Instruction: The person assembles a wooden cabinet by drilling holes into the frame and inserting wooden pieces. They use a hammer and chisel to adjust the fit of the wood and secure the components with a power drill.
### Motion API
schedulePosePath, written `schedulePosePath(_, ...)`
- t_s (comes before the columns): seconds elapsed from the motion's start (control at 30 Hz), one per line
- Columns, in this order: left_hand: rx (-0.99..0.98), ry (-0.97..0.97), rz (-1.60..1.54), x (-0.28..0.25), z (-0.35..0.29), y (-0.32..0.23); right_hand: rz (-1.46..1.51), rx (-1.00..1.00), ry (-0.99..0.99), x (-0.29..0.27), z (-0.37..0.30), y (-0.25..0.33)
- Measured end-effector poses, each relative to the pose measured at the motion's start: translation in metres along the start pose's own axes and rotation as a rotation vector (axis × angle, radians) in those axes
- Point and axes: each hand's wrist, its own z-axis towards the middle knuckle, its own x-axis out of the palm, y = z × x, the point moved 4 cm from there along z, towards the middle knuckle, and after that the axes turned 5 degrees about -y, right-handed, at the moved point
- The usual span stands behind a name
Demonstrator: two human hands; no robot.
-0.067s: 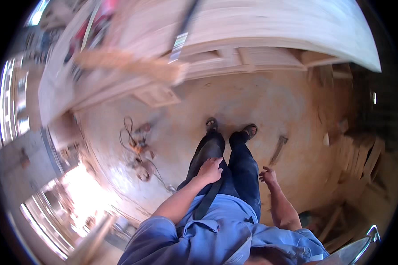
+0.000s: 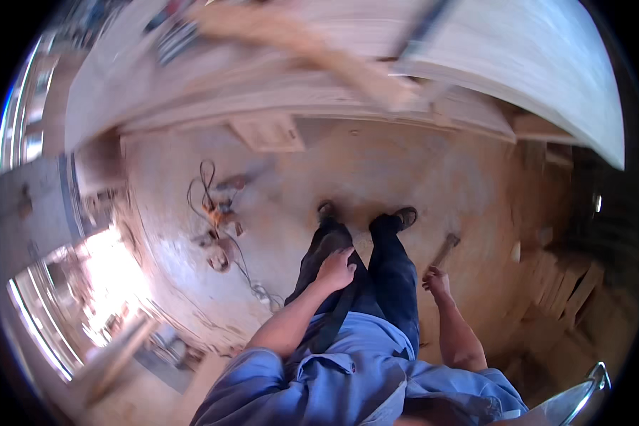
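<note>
Broadly, workbench (image 2: 547,53): pale and wide, curving across the top of the view, blurred
Floor (image 2: 433,170): dusty, stretching between workbench and dark trousers (image 2: 396,273)
Wooden strip (image 2: 298,42): slanting over the workbench, too smeared to judge closely
Panel (image 2: 266,133): pale, just below the workbench edge, ahead and to the left
Corded tool (image 2: 219,213): on the floor to the left, partly orange, cord (image 2: 243,264) trailing nearer
Hammer-like tool (image 2: 444,250): seemingly on the floor, right of the trousers, near end meeting the right fingertips in view, contact impossible to tell
Left hand (image 2: 336,270): over the left thigh, thumb apart from loosely bent fingers, nothing visibly gripped
Right hand (image 2: 437,282): beside the right thigh, fingers half bent and parted, no grip visible
Sandals (image 2: 406,217): set apart, pointing toward the workbench
Stance: probably steadiest with weight shared evenly; best to keep feet off the cord, hands loose, and to judge depth before closing any fingers
</note>
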Motion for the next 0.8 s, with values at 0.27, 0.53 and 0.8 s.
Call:
schedulePosePath(0.27, -0.267, -0.398, -0.570, -0.040, -0.085, 0.220, -0.384, -0.091, -0.019, 0.111, -0.036, 0.059)
schedulePosePath(0.53, -0.675, -0.668, -0.780, -0.063, -0.215, 0.471, -0.944, -0.502, 0.094, 0.354, -0.071, 0.119)
schedulePosePath(0.8, -0.924, -0.795, -0.947, -0.075, -0.302, 0.571, -0.691, -0.541, 0.513, 0.679, -0.210, 0.228)
